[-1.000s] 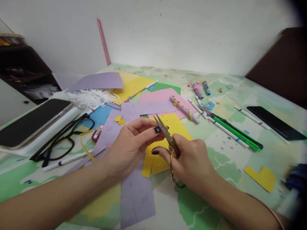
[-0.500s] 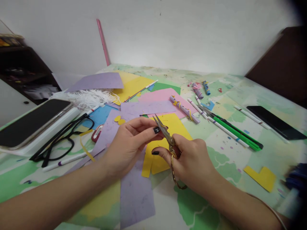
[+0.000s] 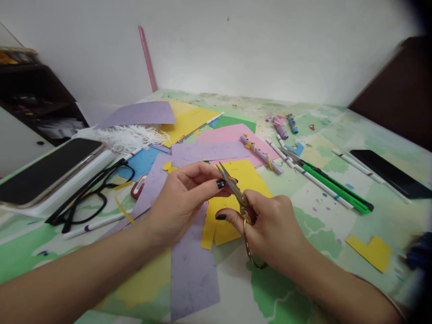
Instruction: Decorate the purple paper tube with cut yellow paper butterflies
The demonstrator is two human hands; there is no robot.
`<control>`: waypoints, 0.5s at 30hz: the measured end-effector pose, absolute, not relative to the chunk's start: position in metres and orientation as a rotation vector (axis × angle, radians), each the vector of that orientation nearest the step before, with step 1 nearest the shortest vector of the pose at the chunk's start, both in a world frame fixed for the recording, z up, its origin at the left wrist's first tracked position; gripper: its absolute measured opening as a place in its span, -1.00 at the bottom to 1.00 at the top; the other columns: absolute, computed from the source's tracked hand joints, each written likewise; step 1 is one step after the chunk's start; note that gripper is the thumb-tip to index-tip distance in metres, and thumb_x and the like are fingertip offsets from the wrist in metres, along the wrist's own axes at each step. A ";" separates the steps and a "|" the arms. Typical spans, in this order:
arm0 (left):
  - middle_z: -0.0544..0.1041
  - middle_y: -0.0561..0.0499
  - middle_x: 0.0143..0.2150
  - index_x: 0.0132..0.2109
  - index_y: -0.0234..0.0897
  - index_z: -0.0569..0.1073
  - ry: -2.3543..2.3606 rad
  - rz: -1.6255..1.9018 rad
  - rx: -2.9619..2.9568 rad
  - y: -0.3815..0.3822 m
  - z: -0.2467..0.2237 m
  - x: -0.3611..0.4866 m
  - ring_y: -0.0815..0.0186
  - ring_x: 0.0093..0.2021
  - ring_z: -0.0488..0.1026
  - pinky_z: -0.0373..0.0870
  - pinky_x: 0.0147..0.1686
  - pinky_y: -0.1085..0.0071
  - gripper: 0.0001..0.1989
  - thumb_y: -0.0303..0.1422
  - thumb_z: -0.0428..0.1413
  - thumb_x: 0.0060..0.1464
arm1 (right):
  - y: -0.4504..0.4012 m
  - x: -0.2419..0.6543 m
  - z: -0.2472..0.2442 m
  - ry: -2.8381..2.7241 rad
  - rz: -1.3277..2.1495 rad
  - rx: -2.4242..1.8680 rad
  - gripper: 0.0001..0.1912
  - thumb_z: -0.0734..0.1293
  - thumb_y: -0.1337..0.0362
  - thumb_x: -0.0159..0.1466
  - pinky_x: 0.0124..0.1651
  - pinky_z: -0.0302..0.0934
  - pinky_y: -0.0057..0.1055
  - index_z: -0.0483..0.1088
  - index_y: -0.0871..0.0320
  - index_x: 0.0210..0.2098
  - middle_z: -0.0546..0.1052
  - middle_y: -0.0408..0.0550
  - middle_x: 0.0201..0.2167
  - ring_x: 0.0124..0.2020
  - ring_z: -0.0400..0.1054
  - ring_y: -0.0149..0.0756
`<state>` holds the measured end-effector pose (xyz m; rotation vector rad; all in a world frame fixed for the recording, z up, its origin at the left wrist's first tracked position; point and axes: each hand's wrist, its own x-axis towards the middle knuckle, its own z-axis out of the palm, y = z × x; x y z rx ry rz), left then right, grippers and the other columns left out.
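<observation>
My right hand [image 3: 273, 225] grips a pair of scissors [image 3: 239, 192] with patterned gold-brown handles; the blades point up and to the left. Beside the blades, my left hand [image 3: 192, 193] has its thumb and fingers pinched together. Whatever it pinches is too small or too hidden to make out. Beneath both hands lie a yellow paper sheet [image 3: 251, 177] and long lilac paper strips [image 3: 192, 279]. Small yellow paper rounds [image 3: 167, 167] rest just behind my left hand. A rolled lilac paper tube [image 3: 261, 154] with yellow trim lies farther back.
Black glasses [image 3: 97, 198], a phone [image 3: 50, 168] and white string [image 3: 131, 137] are at left. To the right lie a green cutter [image 3: 334, 186], several white markers, another phone [image 3: 391, 173] and a yellow paper scrap [image 3: 371, 252]. Small decorated rolls [image 3: 293, 123] stand near the wall.
The whole view has shifted slightly, so things appear a little farther right. Both hands keep nearly the same pose, with the scissors still beside the left fingertips.
</observation>
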<state>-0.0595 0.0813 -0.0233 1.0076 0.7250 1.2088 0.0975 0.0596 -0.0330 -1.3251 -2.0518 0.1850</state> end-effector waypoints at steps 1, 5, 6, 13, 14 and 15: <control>0.58 0.04 -0.32 -0.37 -0.29 0.52 0.722 1.209 1.006 0.081 -0.023 -0.060 0.36 -0.28 0.50 0.47 -0.18 0.42 -0.94 -0.52 0.20 -0.01 | 0.060 0.097 -0.033 -2.054 0.189 -1.330 -0.50 0.25 -0.05 0.22 -0.62 -0.23 -0.55 0.03 0.13 -0.63 0.03 -0.33 -0.77 -0.71 -0.17 -0.55; 0.58 0.05 -0.34 -0.38 -0.29 0.53 0.717 1.220 1.007 0.082 -0.023 -0.060 0.37 -0.30 0.50 0.47 -0.20 0.43 -0.95 -0.52 0.20 -0.02 | 0.059 0.097 -0.033 -2.064 0.185 -1.337 -0.49 0.22 -0.07 0.23 -0.63 -0.22 -0.55 0.04 0.13 -0.64 0.03 -0.33 -0.78 -0.71 -0.17 -0.55; 0.58 0.05 -0.33 -0.38 -0.29 0.53 0.716 1.222 1.009 0.082 -0.023 -0.060 0.37 -0.30 0.50 0.47 -0.20 0.43 -0.95 -0.52 0.20 -0.02 | 0.059 0.098 -0.033 -2.065 0.180 -1.337 -0.49 0.22 -0.07 0.23 -0.63 -0.23 -0.55 0.04 0.13 -0.63 0.02 -0.33 -0.78 -0.71 -0.17 -0.55; 0.57 0.07 -0.35 -0.38 -0.27 0.53 0.720 1.221 1.014 0.082 -0.024 -0.061 0.38 -0.31 0.51 0.47 -0.19 0.42 -0.94 -0.51 0.20 -0.03 | 0.061 0.099 -0.033 -2.079 0.193 -1.347 -0.49 0.23 -0.07 0.22 -0.64 -0.24 -0.54 0.04 0.13 -0.64 0.04 -0.32 -0.78 -0.71 -0.17 -0.55; 0.57 0.06 -0.35 -0.38 -0.27 0.53 0.725 1.222 1.014 0.082 -0.023 -0.061 0.37 -0.31 0.51 0.47 -0.19 0.42 -0.94 -0.51 0.20 -0.03 | 0.061 0.099 -0.033 -2.079 0.193 -1.345 -0.49 0.23 -0.07 0.22 -0.64 -0.24 -0.54 0.05 0.13 -0.64 0.04 -0.32 -0.78 -0.71 -0.17 -0.55; 0.57 0.06 -0.35 -0.38 -0.28 0.53 0.729 1.224 1.017 0.082 -0.023 -0.061 0.37 -0.32 0.51 0.47 -0.20 0.42 -0.95 -0.50 0.21 -0.03 | 0.061 0.099 -0.033 -2.077 0.192 -1.341 -0.49 0.23 -0.07 0.22 -0.64 -0.24 -0.54 0.05 0.13 -0.64 0.04 -0.32 -0.78 -0.71 -0.17 -0.55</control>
